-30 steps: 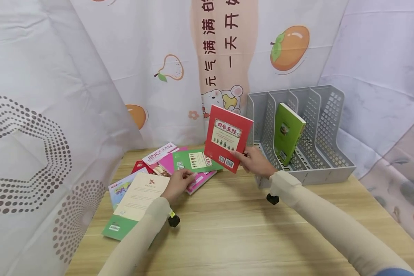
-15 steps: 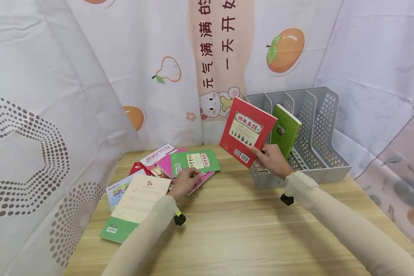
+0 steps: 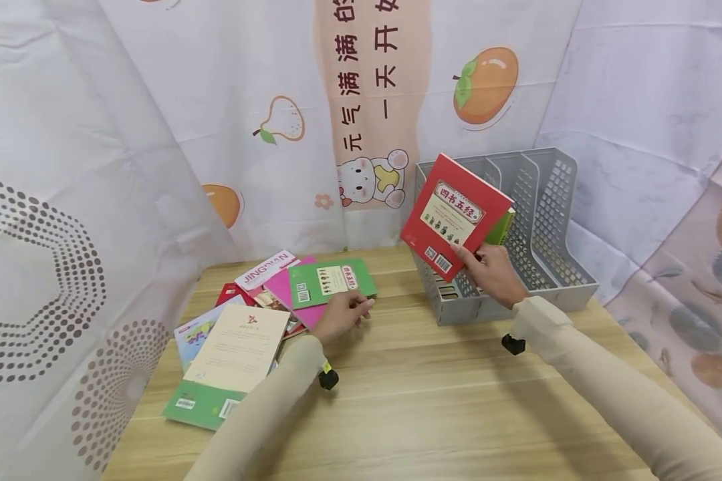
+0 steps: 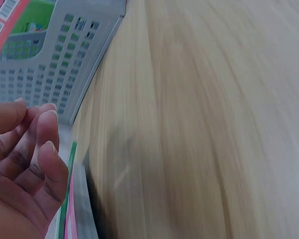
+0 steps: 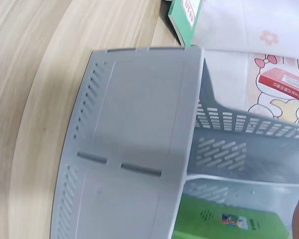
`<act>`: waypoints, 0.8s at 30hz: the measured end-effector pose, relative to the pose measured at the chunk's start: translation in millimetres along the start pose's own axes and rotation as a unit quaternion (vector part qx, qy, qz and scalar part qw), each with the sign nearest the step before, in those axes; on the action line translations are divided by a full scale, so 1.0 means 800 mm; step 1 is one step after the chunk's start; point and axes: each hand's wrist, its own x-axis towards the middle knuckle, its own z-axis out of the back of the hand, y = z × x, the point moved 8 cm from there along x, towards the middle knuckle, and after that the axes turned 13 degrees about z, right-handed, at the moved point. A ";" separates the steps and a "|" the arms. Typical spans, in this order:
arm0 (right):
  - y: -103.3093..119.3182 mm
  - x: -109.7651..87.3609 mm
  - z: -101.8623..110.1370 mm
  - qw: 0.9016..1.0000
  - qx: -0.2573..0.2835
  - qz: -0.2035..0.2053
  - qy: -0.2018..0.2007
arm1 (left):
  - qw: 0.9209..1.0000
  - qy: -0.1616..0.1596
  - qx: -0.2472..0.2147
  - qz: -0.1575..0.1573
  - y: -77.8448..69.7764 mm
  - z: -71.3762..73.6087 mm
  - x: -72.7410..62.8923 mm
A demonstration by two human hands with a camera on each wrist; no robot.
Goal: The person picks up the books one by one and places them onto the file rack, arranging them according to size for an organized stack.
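My right hand (image 3: 495, 270) pinches a red book (image 3: 457, 215) by its lower right corner, thumb over the back cover. The book is tilted in front of the left part of a grey file organizer (image 3: 475, 308). A lime-green book (image 5: 229, 220) stands in one organizer slot, mostly hidden behind the red one in the head view. My left hand (image 3: 341, 315) holds nothing, its fingers loosely bent. It hovers by the right side of a pile of books, near a small green book (image 3: 309, 292) lying on top of a magenta book (image 3: 281, 284).
Left of that hand lies a large cream-and-green book (image 3: 237, 344) over a light blue book (image 3: 195, 334). Behind are a white-and-pink book (image 3: 265, 268) and a dark red book (image 3: 231, 292). The wooden table (image 3: 409, 401) meets a printed curtain (image 3: 216, 120) at the back.
My right hand has carried the red book rightward, from beside the pile to in front of the organizer. My left hand has drifted slightly right over the pile's edge.
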 end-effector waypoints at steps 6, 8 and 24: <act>-0.005 -0.005 0.017 0.999 -0.023 0.003 -0.026 | 1.000 0.020 0.001 -0.020 -0.025 -0.036 0.009; -0.005 -0.006 0.022 0.999 -0.030 0.003 -0.034 | 0.999 0.029 -0.004 -0.019 -0.034 -0.049 0.011; -0.023 -0.025 0.052 0.994 -0.068 -0.003 -0.091 | 0.994 0.064 0.022 -0.086 -0.097 -0.139 0.026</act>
